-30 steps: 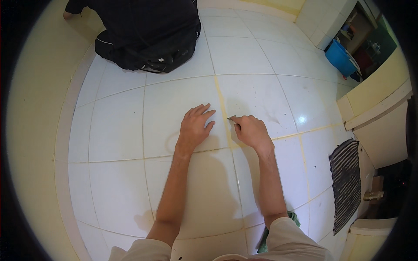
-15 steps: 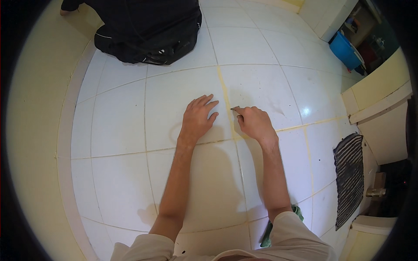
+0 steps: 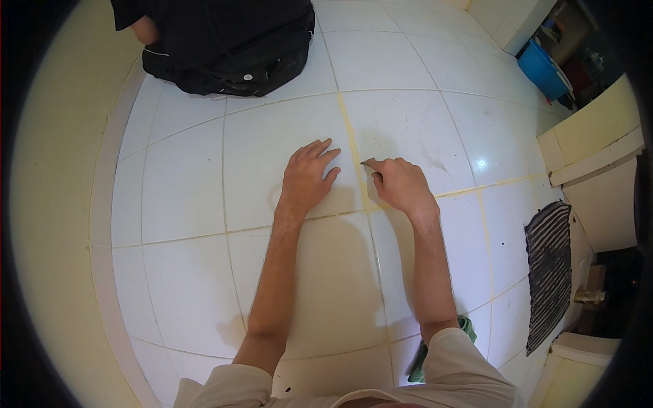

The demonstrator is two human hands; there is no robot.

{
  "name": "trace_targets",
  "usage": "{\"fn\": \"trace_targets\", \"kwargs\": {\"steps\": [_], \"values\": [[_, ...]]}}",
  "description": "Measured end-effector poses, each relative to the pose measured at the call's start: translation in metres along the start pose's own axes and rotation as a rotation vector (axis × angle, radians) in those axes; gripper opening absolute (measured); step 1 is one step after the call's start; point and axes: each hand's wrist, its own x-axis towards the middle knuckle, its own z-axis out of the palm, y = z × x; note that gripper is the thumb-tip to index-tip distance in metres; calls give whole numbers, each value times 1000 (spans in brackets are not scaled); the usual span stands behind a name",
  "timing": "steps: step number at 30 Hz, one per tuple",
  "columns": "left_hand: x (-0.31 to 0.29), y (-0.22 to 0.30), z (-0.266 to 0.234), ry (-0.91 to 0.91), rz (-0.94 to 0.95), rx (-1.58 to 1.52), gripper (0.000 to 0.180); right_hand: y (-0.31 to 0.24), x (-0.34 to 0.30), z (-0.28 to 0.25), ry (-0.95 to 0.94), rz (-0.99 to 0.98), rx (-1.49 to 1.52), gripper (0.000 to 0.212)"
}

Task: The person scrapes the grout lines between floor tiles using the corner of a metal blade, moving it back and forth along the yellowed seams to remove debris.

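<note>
My left hand (image 3: 306, 177) rests on the white tiled floor (image 3: 180, 292), fingers spread and holding nothing. To its right, my right hand (image 3: 403, 185) is closed round a small pointed tool (image 3: 368, 162), of which only a dark, thin tip shows by the index finger. Most of the tool is hidden in the grip, so its kind cannot be made out. That tip lies just right of a joint filled with pale yellow grout (image 3: 353, 146), which runs between two tiles. Another yellow joint (image 3: 507, 186) stretches off to the right.
A person in black clothes (image 3: 231, 47) sits on the floor at the far left, back toward me. A striped dark mat (image 3: 548, 275) lies at the right. Beside my right knee is a green cloth (image 3: 420, 360). A blue basin (image 3: 542, 68) stands far right; a wall (image 3: 61, 204) borders the left.
The view has shifted slightly, so the floor sits a little higher in it. My hands hold nearly the same pose at the yellow joint. The other person's arm has moved inward.
</note>
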Motion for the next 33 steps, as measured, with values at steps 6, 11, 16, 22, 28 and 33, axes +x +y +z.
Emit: {"fn": "trace_targets", "kwargs": {"steps": [6,11,16,22,28,33], "values": [[0,3,2,-29,-14,20,38,2,-1,3,29,-15,0,33],[3,1,-4,-48,-2,42,38,-4,2,2,12,-5,-17,32],[1,3,-2,-57,-23,27,39,-5,-1,0,-5,-1,-34,31],[2,5,-2,-52,-23,24,39,4,-4,-1,34,-14,-35,30],[2,4,-3,-40,-23,9,38,8,-4,-5,20,25,36,32],[0,2,-4,-19,-15,-6,36,12,-4,-6,1,36,56,32]]}}
